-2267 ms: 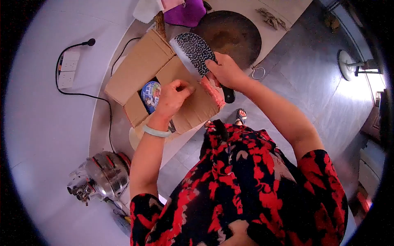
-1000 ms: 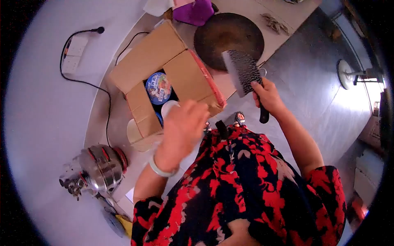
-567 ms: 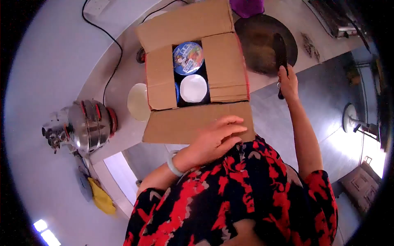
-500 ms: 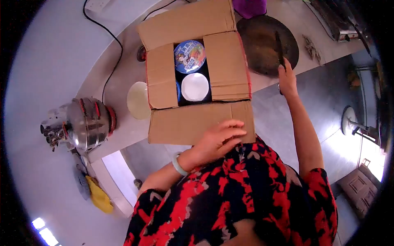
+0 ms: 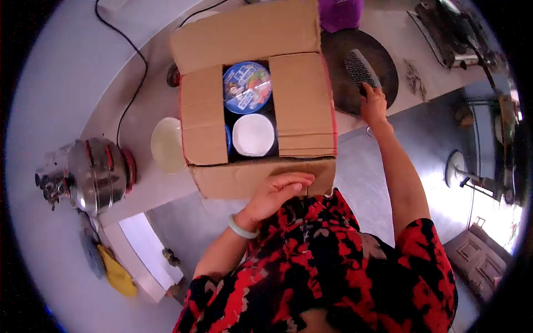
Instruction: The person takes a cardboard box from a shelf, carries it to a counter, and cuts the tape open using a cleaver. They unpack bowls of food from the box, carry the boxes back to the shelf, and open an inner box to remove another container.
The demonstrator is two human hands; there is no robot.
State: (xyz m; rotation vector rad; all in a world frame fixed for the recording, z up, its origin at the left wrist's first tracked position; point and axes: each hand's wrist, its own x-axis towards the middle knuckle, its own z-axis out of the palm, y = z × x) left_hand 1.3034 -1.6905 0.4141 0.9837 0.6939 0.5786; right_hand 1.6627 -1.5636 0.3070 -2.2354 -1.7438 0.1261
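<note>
A kitchen knife (image 5: 360,69) with a speckled, broad blade is in my right hand (image 5: 374,106), its fingers wrapped round the handle. The blade lies flat over, or on, a dark round board (image 5: 383,64); I cannot tell if they touch. My left hand (image 5: 276,195) is at the front flap (image 5: 222,180) of an open cardboard box (image 5: 302,105), fingers stretched out and holding nothing. Inside the box, between its side flaps, show a blue instant noodle tub (image 5: 247,87) with a printed lid and a white round tub (image 5: 254,135).
Left of the box are a pale bowl (image 5: 166,145) and a shiny metal pot (image 5: 97,175). A purple object (image 5: 340,14) stands behind the board. Dried sprigs (image 5: 415,80) and a stove (image 5: 452,41) are at the right. A yellow cloth (image 5: 117,273) hangs low left.
The knife has turned from edge-on to showing its broad side, still in my right hand. My left hand has shifted slightly left and down along the front flap, which now slopes down more steeply.
</note>
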